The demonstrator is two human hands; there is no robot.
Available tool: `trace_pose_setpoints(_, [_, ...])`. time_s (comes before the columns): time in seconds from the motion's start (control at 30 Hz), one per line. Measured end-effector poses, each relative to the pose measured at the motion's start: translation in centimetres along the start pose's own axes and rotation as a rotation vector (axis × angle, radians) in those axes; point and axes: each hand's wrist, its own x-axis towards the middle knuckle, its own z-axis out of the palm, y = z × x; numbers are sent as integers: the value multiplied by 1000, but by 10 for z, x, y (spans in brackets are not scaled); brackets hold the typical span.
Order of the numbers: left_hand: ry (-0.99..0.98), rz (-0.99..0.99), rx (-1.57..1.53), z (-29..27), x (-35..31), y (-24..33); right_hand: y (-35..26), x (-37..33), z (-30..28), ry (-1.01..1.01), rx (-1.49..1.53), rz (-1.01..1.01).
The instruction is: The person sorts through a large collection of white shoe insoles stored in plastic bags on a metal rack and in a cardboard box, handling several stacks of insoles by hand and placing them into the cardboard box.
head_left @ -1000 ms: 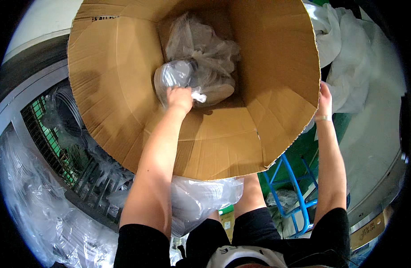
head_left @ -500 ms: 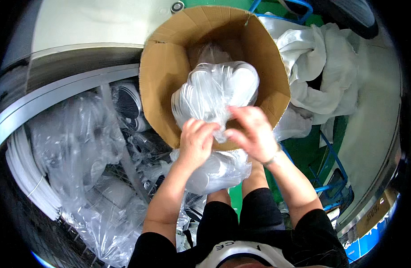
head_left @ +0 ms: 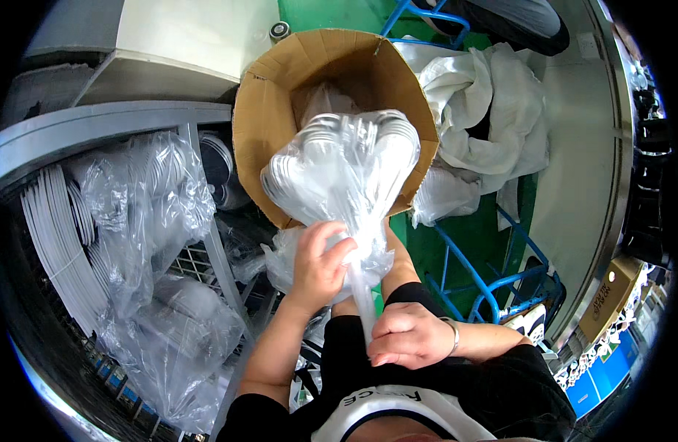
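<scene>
A clear plastic bag [head_left: 346, 173] full of stacked white pieces with rounded ends, resembling shoe soles, rests at the near part of an open cardboard box [head_left: 264, 110]. Its gathered neck runs toward my body as a long twisted strand. My left hand [head_left: 320, 265] is closed around the neck just below the contents. Nearer my chest, my right hand [head_left: 409, 335] grips the loose end of the same bag in a fist. More crumpled clear plastic lies deeper in the box. Partly hidden behind my left hand is another clear bag [head_left: 280, 258].
On the left, a grey metal rack [head_left: 96, 121] holds bagged white pieces [head_left: 162, 324] and dark, white-edged pieces [head_left: 215, 158]. White sacking [head_left: 512, 125] lies right of the box. Blue tubular frames [head_left: 493, 287] stand on the green floor. Another person's dark-clad leg [head_left: 523, 22] shows at top right.
My right hand has pulled the bag's end down toward my body, stretching the neck into a strand. My left hand has closed around the neck, and the filled bag has come slightly nearer.
</scene>
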Motion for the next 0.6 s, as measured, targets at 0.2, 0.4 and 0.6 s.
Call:
trace_pose_setpoints(0.2, [-164,8,-191,24,-9,-3,-2,-7,11,-31,288,156])
trace_pose_setpoints(0.4, [-82,-29,-157,48,-20,-16,4,-14,18,9,310,145])
trace_pose_setpoints(0.6, [287,-368,-660,26,-6,-25,48,5,4,329,-109,124])
